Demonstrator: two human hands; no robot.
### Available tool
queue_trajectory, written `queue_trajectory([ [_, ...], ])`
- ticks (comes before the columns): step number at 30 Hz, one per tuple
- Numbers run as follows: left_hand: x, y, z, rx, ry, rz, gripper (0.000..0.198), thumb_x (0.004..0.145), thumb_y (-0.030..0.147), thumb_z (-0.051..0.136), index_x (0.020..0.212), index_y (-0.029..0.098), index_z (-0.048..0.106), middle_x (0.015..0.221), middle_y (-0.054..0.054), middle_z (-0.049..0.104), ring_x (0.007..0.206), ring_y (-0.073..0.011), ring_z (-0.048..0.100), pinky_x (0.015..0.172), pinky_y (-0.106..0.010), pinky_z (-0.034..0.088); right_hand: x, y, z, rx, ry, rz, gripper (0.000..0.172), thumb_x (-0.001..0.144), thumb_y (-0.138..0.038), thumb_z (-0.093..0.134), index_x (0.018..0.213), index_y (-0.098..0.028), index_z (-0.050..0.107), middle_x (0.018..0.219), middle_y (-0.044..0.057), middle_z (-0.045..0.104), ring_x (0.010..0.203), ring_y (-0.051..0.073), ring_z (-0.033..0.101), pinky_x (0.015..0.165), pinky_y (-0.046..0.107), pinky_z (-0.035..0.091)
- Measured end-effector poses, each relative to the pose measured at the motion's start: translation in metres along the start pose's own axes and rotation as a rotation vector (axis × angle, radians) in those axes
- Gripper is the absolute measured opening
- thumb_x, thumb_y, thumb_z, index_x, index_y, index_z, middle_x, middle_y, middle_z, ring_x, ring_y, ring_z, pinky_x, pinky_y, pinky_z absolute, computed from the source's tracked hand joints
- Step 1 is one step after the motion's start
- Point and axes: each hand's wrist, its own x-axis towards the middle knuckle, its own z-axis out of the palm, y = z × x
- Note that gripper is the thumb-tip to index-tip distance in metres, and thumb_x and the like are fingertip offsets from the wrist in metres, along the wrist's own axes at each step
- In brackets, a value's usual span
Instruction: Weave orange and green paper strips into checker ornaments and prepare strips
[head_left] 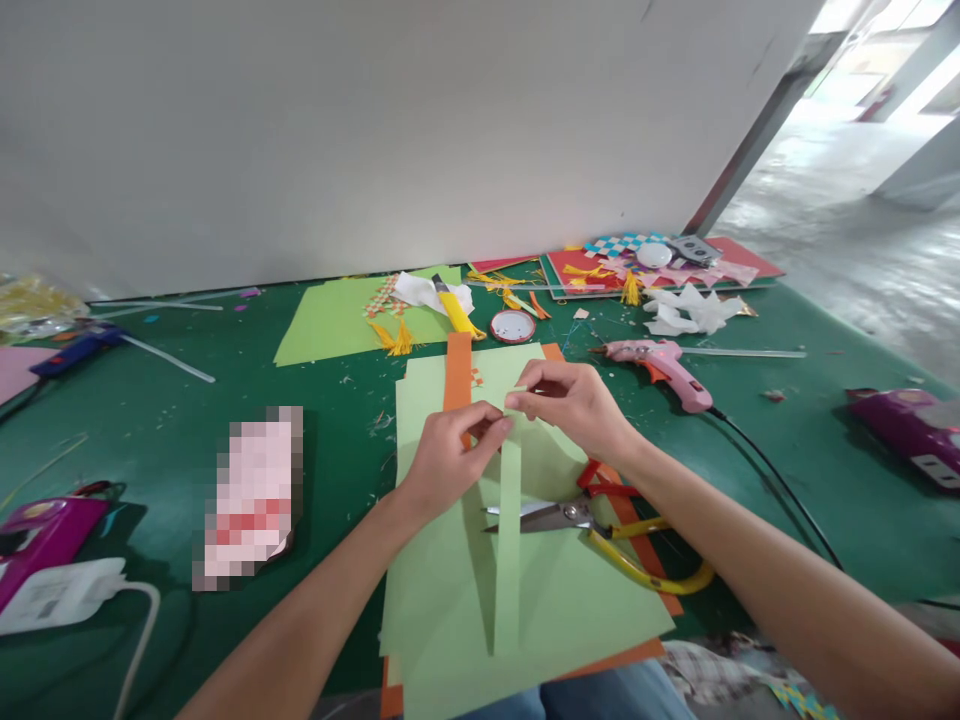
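Note:
Both hands meet at the top end of a long, pale green paper strip (509,560). The fingers of my left hand (455,452) pinch the strip near its upper end, and my right hand (568,402) pinches the tip just above. The rest of the strip hangs down over a stack of light green paper sheets (442,600). An orange paper strip (458,370) lies beside my left hand. Scissors with yellow handles (566,516) rest on the sheets, blades partly behind the green strip. A second, red handle (607,482) shows by my right forearm.
A pink glue gun (660,365) with a cable lies to the right. Near the wall are a yellow utility knife (456,308), a round tin (513,326) and a red board (562,270). A blurred pinkish object (251,490) and a white power strip (64,597) sit left.

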Motion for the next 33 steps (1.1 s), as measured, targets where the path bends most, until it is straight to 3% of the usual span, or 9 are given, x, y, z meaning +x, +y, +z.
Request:
queue_trajectory([
  [5, -0.002, 0.0036, -0.0003, -0.037, 0.02, 0.015, 0.019, 0.089, 0.034, 0.052, 0.082, 0.018, 0.062, 0.072, 0.0, 0.063, 0.066, -0.013, 0.056, 0.066, -0.021, 0.043, -0.0013, -0.0016, 0.0012, 0.015, -0.047, -0.059, 0.027, 0.067, -0.038, 0.077, 0.062, -0.016, 0.062, 0.064, -0.002, 0.053, 0.06, 0.01, 0.045, 0.053, 0.026, 0.034],
  [15, -0.0031, 0.0055, 0.0009, 0.053, 0.111, 0.085, 0.028, 0.089, 0.037, 0.053, 0.069, 0.018, 0.059, 0.06, 0.002, 0.056, 0.056, -0.0111, 0.05, 0.058, -0.02, 0.041, -0.0032, -0.0019, 0.0005, -0.002, -0.078, -0.119, 0.025, 0.07, -0.04, 0.075, 0.064, -0.018, 0.065, 0.066, -0.001, 0.054, 0.061, 0.011, 0.046, 0.054, 0.027, 0.034],
  [25, -0.0046, 0.0024, 0.0, 0.115, 0.096, 0.106, 0.029, 0.09, 0.037, 0.052, 0.075, 0.018, 0.068, 0.07, -0.002, 0.069, 0.061, -0.0132, 0.058, 0.059, -0.021, 0.042, -0.003, 0.0, 0.0009, 0.053, -0.108, -0.14, 0.022, 0.07, -0.036, 0.076, 0.064, -0.018, 0.064, 0.066, -0.001, 0.055, 0.061, 0.011, 0.049, 0.054, 0.027, 0.039],
  [29, -0.0062, 0.0021, 0.0008, 0.182, 0.186, 0.156, 0.03, 0.09, 0.038, 0.053, 0.073, 0.019, 0.068, 0.065, -0.001, 0.069, 0.057, -0.0129, 0.058, 0.057, -0.021, 0.043, -0.005, -0.0023, 0.0028, 0.005, -0.071, -0.198, 0.022, 0.07, -0.038, 0.076, 0.065, -0.019, 0.066, 0.066, 0.0, 0.057, 0.062, 0.013, 0.051, 0.054, 0.028, 0.04],
  [33, -0.0077, -0.0007, 0.0019, 0.263, 0.299, 0.293, 0.024, 0.089, 0.032, 0.055, 0.073, 0.02, 0.068, 0.061, -0.001, 0.067, 0.053, -0.0123, 0.058, 0.056, -0.021, 0.044, -0.0091, -0.0046, 0.0049, -0.1, -0.038, -0.311, 0.015, 0.073, -0.034, 0.075, 0.072, -0.02, 0.07, 0.067, 0.002, 0.06, 0.063, 0.014, 0.053, 0.056, 0.03, 0.042],
])
